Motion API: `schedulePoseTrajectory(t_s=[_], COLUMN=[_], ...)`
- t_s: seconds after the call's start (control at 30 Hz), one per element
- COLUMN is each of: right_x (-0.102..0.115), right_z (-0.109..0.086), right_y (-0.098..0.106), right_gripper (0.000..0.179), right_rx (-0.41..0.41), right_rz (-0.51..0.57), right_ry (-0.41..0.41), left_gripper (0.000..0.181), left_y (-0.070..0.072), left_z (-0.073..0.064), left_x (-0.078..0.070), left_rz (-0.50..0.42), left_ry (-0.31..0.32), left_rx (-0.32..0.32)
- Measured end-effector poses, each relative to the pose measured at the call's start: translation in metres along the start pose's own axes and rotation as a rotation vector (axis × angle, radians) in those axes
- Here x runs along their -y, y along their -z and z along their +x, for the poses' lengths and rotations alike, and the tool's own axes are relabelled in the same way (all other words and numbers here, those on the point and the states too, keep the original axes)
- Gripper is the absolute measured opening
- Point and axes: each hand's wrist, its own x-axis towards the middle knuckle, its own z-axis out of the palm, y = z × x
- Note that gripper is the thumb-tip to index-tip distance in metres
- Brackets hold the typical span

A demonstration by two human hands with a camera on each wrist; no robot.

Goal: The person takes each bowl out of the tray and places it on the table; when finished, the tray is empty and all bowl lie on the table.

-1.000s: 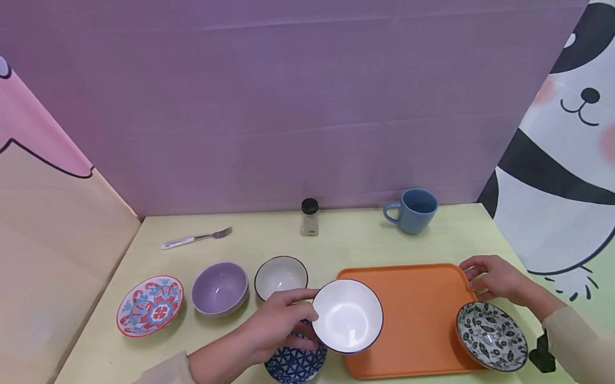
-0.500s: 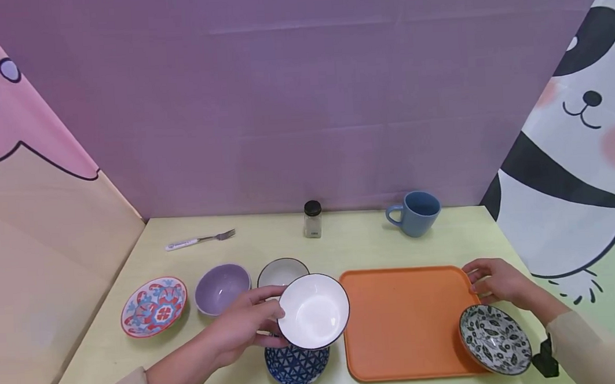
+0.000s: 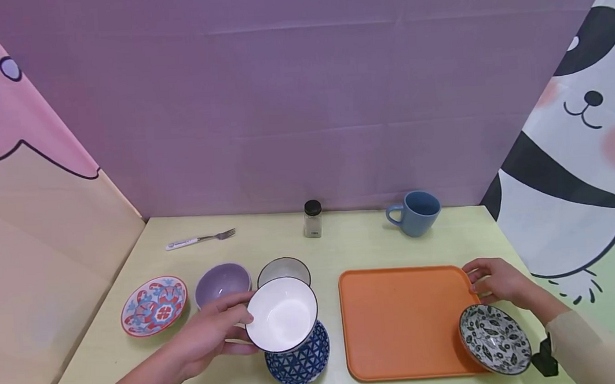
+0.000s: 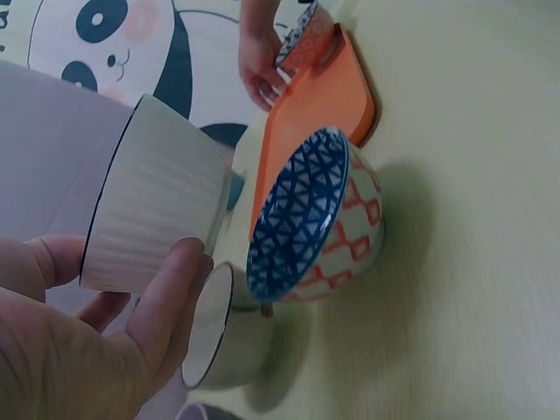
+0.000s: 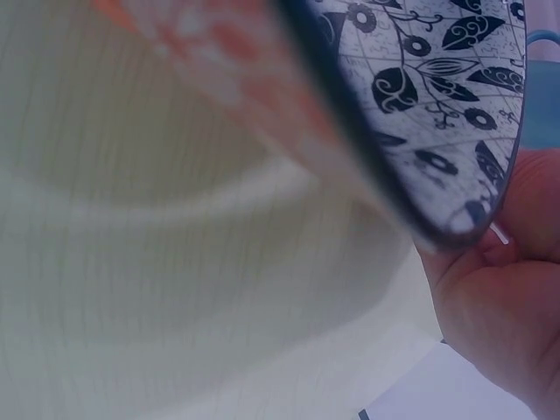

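Note:
My left hand grips the side of a white bowl with a dark rim, held in the air above the table. Below it, a blue-patterned bowl stands on the table; its red-patterned outside shows in the left wrist view. Another dark-rimmed white bowl lies just behind, partly covered by the held one. At the right edge of the orange tray is my right hand, its fingers loosely bent against the edge. A black-and-white leaf-patterned bowl sits tilted at the tray's front right corner, close to that hand.
To the left are a purple bowl and a red-and-blue patterned dish. Along the back lie a fork, a black-capped shaker jar and a blue mug. A purple wall closes off the back.
My left hand has carried the white bowl leftward, from over the tray's left edge to over the blue-patterned bowl. My right hand has stayed at the tray's edge.

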Motion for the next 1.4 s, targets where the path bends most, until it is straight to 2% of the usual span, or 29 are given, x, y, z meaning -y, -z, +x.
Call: schedulePoseTrajectory(t_s=[0.23,0.73,0.87,1.2,1.4], right_x=[0.000,-0.003,-0.004,-0.004,-0.004], right_z=[0.000,0.004,0.004,0.004,0.004], right_y=[0.000,-0.001,0.000,0.001,0.001], right_gripper=[0.050,0.049,0.049,0.049,0.049], right_rx=[-0.001,-0.008,-0.008,-0.006,-0.007], right_rz=[-0.003,-0.023,-0.024,-0.004,-0.014], right_ry=[-0.001,-0.011,-0.012,-0.018,-0.014], left_gripper=[0.067,0.071,0.071,0.066,0.067], left_y=[0.022,0.058,0.065,0.083,0.087], left_z=[-0.011,-0.034,-0.038,-0.043,-0.046], left_x=[0.007,0.035,0.040,0.058,0.068], left_rz=[0.017,0.022,0.024,-0.021,-0.055], left_ry=[-0.018,0.037,0.048,0.053,0.085], left_rx=[-0.001,-0.061,-0.065,-0.029,-0.022])
